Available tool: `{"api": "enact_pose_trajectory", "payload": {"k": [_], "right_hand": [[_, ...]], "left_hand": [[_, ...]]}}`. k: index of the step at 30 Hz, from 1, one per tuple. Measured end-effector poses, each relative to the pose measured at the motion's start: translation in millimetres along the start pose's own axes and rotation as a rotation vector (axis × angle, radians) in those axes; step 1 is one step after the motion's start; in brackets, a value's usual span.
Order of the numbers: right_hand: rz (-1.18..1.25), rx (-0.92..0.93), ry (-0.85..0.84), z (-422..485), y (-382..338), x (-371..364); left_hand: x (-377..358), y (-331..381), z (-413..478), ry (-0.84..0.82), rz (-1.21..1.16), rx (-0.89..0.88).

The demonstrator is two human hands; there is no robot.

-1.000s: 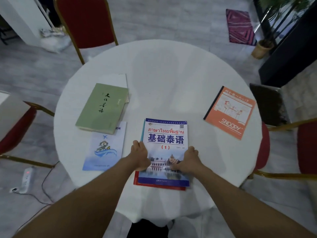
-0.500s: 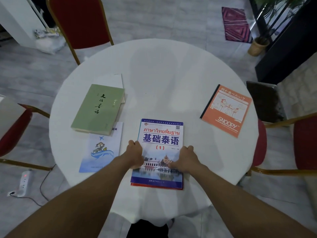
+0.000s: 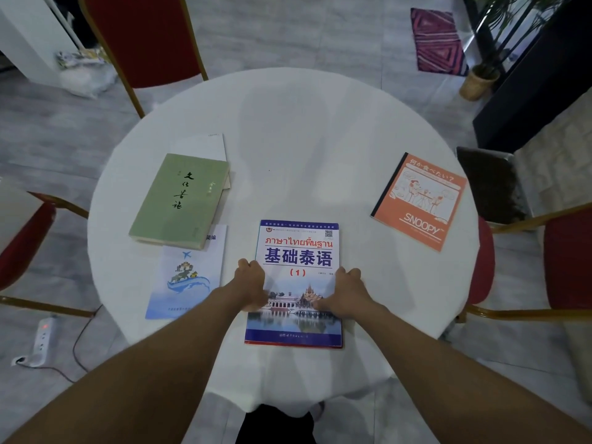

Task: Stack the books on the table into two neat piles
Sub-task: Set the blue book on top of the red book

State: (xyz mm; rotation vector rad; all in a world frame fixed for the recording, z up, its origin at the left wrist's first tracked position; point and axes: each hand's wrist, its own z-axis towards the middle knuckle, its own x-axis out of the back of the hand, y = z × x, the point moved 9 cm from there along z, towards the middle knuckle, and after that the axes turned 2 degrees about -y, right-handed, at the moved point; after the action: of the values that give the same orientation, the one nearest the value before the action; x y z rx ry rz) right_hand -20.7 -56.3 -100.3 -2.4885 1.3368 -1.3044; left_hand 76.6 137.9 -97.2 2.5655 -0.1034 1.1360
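A blue-and-white Thai language textbook (image 3: 298,248) lies at the near middle of the round white table (image 3: 288,139), on top of a red book whose edge (image 3: 288,345) shows below it. My left hand (image 3: 250,288) grips the textbook's left edge and my right hand (image 3: 346,293) grips its right edge. To the left, a thick green book (image 3: 179,200) lies across a white booklet (image 3: 205,145) and a light blue booklet (image 3: 185,280). An orange Snoopy notebook (image 3: 419,200) lies alone at the right.
Red chairs with gold frames stand at the far left (image 3: 141,40), left (image 3: 22,238) and right (image 3: 563,257) of the table. A power strip (image 3: 41,341) with a cable lies on the floor at the left. A potted plant (image 3: 480,81) and a rug (image 3: 437,40) are far right.
The red book's edge, sticking out at the lower left a second ago, now lines up under the textbook. Both hands stay on the textbook's sides.
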Motion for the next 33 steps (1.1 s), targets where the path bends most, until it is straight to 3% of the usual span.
{"api": "enact_pose_trajectory", "payload": {"k": [20,23,29,33], "right_hand": [[0.004,-0.028,0.010,-3.4,2.1,-0.9],[0.006,-0.015,0.006,-3.8,1.1,2.4],[-0.097,0.038,0.162,-10.3,-17.0,44.5],[-0.191,0.042,0.228,-15.1,-22.4,76.7]], "left_hand": [[1.7,2.7,-3.7,-0.069,0.102,0.017],[13.3,6.9,-6.4,-0.046,0.159,-0.030],[64.2,42.9,-9.2,0.143,0.224,-0.246],[91.3,75.8,-5.6,0.180,0.321,-0.332]]}}
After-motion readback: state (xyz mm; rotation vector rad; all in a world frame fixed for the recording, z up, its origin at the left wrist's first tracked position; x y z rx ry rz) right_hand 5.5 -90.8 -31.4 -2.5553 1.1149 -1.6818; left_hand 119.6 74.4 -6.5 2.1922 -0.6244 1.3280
